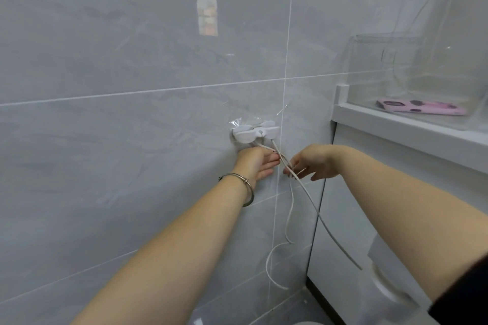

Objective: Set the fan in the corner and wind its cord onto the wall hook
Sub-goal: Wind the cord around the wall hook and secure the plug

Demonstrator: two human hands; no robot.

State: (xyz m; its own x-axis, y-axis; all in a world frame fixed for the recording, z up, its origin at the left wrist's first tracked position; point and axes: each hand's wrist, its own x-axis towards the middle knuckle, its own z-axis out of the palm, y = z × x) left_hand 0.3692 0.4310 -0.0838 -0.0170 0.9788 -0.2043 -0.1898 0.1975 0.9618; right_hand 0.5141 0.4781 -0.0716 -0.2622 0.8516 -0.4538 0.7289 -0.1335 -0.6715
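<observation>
The thin white power cord (290, 203) leaves the single white plastic wall hook (255, 132), stuck on the grey tiled wall (132, 60), as two strands that run downward and cross between the two hands. One strand slants down to the right across the white cabinet front (356, 192). The other hangs almost straight, then curls into one loose loop beside the wall. The left hand (257, 165), one silver bracelet (247, 187) at its wrist, lays straight fingers against the strands just under the hook. The right hand (314, 163) pinches the cord at the crossing.
</observation>
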